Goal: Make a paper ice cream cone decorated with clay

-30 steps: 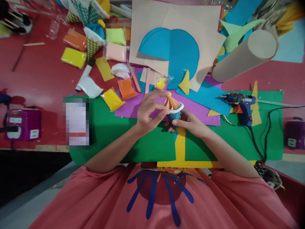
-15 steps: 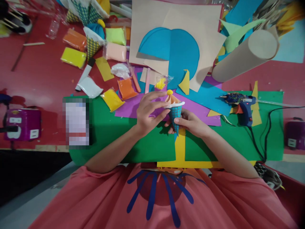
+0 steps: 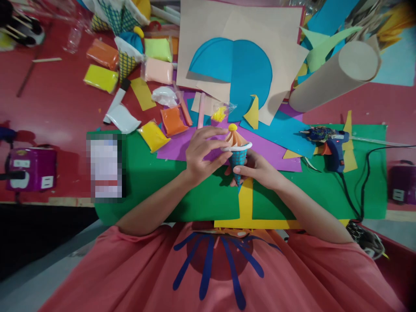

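Observation:
A small craft ice cream cone stands nearly upright between my hands, point down. It has a blue checked cone, a white rim, a peach swirled top and a yellow ball at the tip. My right hand is closed round the lower cone, thumb in front and fingers behind. My left hand is beside the top with its fingers apart and curved; its fingertips are at the white rim and the swirl, and whether they press on it is hard to tell. Below the cone lies a yellow strip on the green sheet.
A blue glue gun with a black cable lies at the right. Clay packets, including a yellow one, and a marker are at the left. Behind are blue paper, a beige roll and a checked cone.
The cone has turned in my right hand and tilts slightly differently, its lower point now further left. More of the swirl shows. My left hand has barely moved.

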`<control>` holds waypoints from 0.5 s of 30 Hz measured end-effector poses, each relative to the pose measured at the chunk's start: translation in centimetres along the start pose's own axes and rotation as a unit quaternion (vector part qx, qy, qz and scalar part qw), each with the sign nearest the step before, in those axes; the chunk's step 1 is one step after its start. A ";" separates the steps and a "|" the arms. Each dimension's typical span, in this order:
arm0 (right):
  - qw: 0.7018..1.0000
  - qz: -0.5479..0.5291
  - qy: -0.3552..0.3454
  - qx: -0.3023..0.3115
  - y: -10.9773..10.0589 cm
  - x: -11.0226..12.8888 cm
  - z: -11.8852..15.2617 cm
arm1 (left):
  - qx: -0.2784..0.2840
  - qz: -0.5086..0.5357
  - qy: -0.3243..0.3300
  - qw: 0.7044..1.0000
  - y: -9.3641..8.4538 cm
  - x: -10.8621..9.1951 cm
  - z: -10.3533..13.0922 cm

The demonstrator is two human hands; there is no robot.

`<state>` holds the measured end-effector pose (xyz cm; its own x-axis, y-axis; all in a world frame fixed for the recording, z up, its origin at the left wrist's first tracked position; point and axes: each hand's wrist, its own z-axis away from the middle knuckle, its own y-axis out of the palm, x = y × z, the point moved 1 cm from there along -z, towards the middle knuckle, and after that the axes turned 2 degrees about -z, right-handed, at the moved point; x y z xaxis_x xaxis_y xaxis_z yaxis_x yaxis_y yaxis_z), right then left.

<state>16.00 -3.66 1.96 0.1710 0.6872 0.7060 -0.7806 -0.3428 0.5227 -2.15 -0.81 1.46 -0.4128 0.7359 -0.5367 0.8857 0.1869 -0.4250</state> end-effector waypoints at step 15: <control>0.996 -0.029 -0.087 -0.023 0.0 0.4 0.1 | 0.006 -0.008 0.027 1.000 0.0 -0.2 0.0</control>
<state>16.10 -3.44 2.28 0.3142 0.5825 0.7497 -0.7925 -0.2739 0.5449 -2.07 -0.97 1.63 -0.4143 0.7672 -0.4896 0.8763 0.1910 -0.4423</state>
